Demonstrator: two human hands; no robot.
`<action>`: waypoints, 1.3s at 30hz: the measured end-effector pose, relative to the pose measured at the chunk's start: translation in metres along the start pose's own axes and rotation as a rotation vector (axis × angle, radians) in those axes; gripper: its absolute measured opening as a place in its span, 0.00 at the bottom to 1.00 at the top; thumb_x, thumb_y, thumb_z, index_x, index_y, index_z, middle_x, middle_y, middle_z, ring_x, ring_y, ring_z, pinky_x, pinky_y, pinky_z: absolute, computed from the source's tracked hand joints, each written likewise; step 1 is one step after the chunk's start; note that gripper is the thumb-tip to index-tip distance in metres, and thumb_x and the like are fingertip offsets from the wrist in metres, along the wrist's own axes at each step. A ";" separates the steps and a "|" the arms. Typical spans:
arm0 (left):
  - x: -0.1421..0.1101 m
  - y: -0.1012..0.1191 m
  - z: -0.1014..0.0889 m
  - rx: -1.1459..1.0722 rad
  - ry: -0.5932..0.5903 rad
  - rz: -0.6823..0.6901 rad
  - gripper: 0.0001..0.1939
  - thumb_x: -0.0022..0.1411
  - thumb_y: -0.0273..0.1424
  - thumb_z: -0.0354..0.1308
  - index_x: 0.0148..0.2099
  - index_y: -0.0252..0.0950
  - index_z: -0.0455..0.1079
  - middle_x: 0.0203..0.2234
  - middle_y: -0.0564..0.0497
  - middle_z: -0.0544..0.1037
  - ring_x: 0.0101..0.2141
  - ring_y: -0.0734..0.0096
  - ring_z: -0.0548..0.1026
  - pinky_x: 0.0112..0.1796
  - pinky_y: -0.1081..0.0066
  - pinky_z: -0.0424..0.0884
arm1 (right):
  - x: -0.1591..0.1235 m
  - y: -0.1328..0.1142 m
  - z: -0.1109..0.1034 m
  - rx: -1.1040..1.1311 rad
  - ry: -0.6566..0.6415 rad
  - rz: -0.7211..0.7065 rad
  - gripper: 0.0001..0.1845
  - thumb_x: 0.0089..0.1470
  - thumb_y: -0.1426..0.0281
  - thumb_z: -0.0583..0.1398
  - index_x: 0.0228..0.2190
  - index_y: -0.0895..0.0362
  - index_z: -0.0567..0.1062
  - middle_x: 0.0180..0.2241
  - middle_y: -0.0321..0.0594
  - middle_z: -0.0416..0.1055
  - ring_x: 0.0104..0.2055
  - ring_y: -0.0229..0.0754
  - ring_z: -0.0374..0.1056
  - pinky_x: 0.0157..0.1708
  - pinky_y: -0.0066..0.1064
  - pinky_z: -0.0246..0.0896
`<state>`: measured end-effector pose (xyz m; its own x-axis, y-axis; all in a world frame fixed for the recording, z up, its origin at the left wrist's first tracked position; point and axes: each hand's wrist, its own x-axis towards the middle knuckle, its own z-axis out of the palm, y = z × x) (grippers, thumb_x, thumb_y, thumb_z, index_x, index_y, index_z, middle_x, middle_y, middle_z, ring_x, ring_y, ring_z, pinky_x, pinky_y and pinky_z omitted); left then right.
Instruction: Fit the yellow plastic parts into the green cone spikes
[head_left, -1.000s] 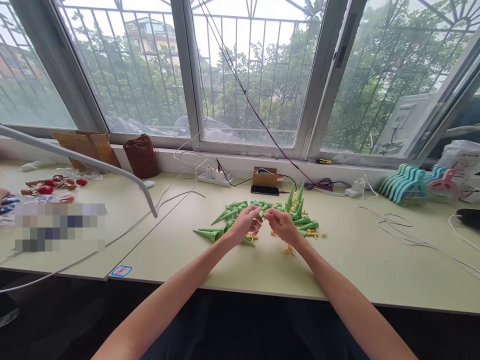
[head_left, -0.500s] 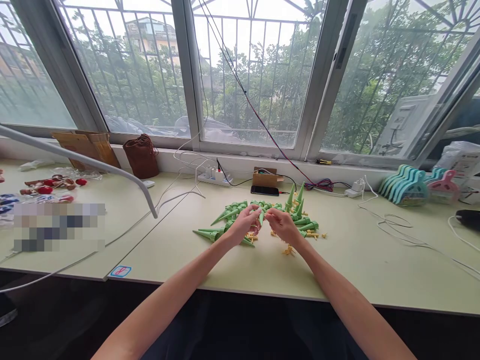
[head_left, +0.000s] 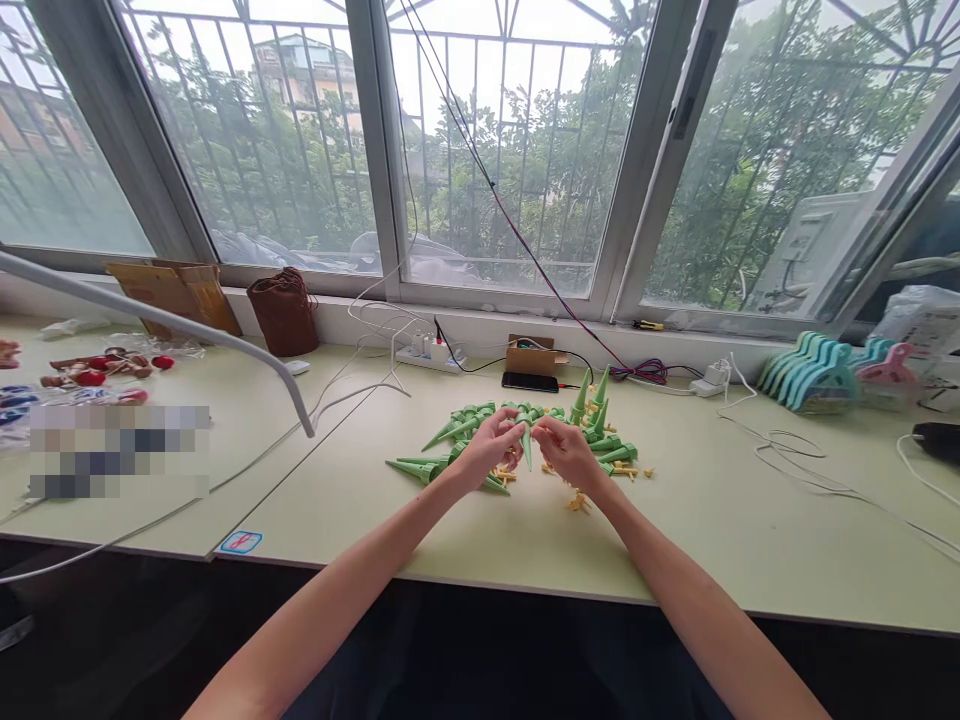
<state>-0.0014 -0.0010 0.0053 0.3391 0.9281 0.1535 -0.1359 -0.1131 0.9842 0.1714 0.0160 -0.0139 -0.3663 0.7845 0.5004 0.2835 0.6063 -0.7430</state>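
My left hand (head_left: 487, 450) is closed on a green plastic watering spike (head_left: 528, 452), whose pointed tip hangs downward between my hands. Close against the spike's upper end, my right hand (head_left: 564, 450) is pinched; whatever sits between those fingertips is too small to make out. Around both hands lie more green spikes (head_left: 429, 468), mostly on their sides. Several stand upright, tips up, just behind my right hand. Small yellow plastic pieces (head_left: 577, 502) are scattered among and in front of them.
Behind the pile are a phone (head_left: 529, 382), a small cardboard box (head_left: 531, 355) and a power strip (head_left: 431, 355). A white curved bar (head_left: 225, 335) crosses the left. Turquoise hangers (head_left: 810, 372) stand at right, with white cables (head_left: 806, 465) before them. Red bagged items (head_left: 94, 375) lie far left.
The spike in my left hand has turned, and its tip now points down and shows lower between the hands. Both hands stay nearly in place.
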 end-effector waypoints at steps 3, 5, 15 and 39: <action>-0.001 0.002 0.002 0.023 0.018 0.011 0.24 0.54 0.45 0.62 0.45 0.37 0.59 0.24 0.59 0.63 0.18 0.82 0.66 0.18 0.78 0.62 | 0.000 0.000 0.000 -0.001 0.002 0.003 0.20 0.61 0.55 0.50 0.24 0.56 0.62 0.16 0.30 0.56 0.18 0.33 0.51 0.20 0.25 0.48; -0.001 0.003 0.003 0.040 0.022 0.026 0.23 0.54 0.45 0.62 0.45 0.37 0.59 0.25 0.58 0.63 0.18 0.82 0.66 0.17 0.78 0.62 | 0.000 0.000 -0.001 -0.004 0.005 0.006 0.21 0.61 0.55 0.50 0.24 0.56 0.62 0.16 0.30 0.56 0.18 0.33 0.52 0.20 0.25 0.48; -0.002 -0.002 0.005 0.223 0.041 0.124 0.22 0.55 0.44 0.60 0.45 0.37 0.60 0.30 0.54 0.67 0.16 0.85 0.63 0.16 0.80 0.59 | 0.001 0.002 0.001 -0.021 0.033 0.003 0.23 0.61 0.53 0.49 0.21 0.55 0.59 0.15 0.30 0.55 0.18 0.33 0.51 0.20 0.26 0.47; -0.006 0.000 0.015 0.483 0.172 0.307 0.11 0.56 0.37 0.59 0.40 0.38 0.67 0.29 0.53 0.69 0.22 0.78 0.63 0.22 0.76 0.62 | 0.002 -0.001 0.006 0.001 0.092 0.039 0.30 0.61 0.50 0.46 0.16 0.55 0.60 0.12 0.34 0.57 0.16 0.35 0.54 0.19 0.29 0.49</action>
<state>0.0104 -0.0117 0.0059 0.1897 0.8670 0.4607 0.2482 -0.4963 0.8319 0.1648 0.0167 -0.0148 -0.2717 0.8159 0.5103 0.2953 0.5754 -0.7627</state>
